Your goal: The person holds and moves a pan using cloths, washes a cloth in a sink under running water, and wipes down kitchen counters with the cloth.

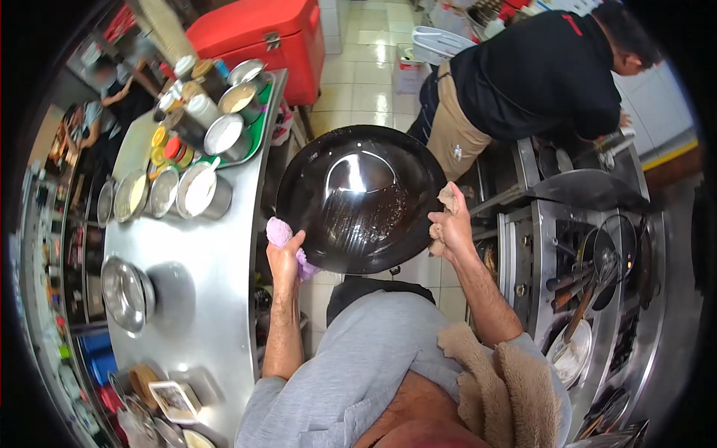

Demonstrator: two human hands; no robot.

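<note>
A big dark wok [362, 201], held out in the kitchen aisle.
Leftmost I see a steel table [213, 287] crowded with metal pots [208, 201]; then the left hand [284, 257], closed around a purple cloth [279, 233] at the wok's rim; the wok, above the tiled floor [366, 56]; the right hand [455, 230], clasping a brown cloth [447, 198] at the opposite rim; and a co-worker in black [534, 78], bending forward.

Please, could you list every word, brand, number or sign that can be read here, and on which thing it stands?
No text can be read with certainty.
White container with red print: too small and blurred.
Red-lidded jar: any label is too small.
Red mark on the black shirt: cannot tell if it is lettering.
Wok: none visible.
</note>
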